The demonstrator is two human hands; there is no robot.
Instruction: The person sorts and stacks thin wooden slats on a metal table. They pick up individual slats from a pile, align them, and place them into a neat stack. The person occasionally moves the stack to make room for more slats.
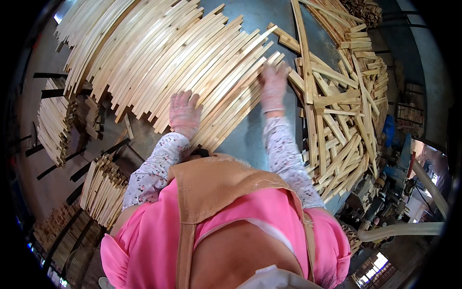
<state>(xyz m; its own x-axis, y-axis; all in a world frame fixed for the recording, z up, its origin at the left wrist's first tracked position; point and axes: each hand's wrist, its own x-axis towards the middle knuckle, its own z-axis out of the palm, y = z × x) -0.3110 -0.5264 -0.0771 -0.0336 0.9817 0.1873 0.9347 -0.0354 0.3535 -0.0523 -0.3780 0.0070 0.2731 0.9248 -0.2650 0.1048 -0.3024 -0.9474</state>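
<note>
Long pale wooden strips [159, 62] lie side by side in a wide slanting layer on a grey-blue table [243, 137]. My left hand [185, 114], in a thin pale glove, rests on the strips near their lower left ends, its fingers stretched out. My right hand [273, 89], gloved as well, is at the upper right ends of the nearest strips. Its fingers are smeared by motion, so whether they grip a strip does not show.
A jumbled heap of wooden strips [332, 118] lies on the table to the right. Stacks of strips [101, 190] stand on dark racks at the left. Machinery and a pale hose [399, 232] are at the lower right.
</note>
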